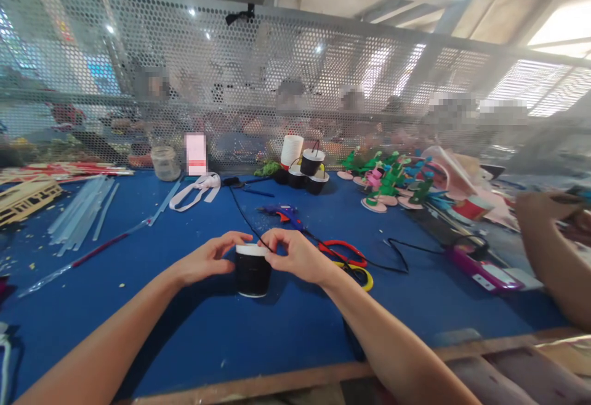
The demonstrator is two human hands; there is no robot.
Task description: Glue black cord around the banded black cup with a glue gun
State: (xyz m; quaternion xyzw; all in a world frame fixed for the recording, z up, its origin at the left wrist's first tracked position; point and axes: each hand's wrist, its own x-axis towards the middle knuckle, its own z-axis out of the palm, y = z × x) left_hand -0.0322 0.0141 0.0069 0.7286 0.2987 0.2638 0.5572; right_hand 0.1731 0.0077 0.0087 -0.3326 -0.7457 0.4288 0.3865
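Observation:
A small paper cup, wrapped in black with a white rim, stands in front of me on the blue table. My left hand grips its left side, with thumb and fingers at the rim. On the other side, my right hand pinches a thin black cord against the rim. That cord runs back across the table. Just behind the hands lies a blue glue gun. Scissors with red and yellow handles are right of my right hand. Farther back, several similar black cups have black handles.
White cups are stacked by the mesh screen. Translucent glue sticks and a white ribbon lie left. Green figures and a purple power strip are right, near another person's arm.

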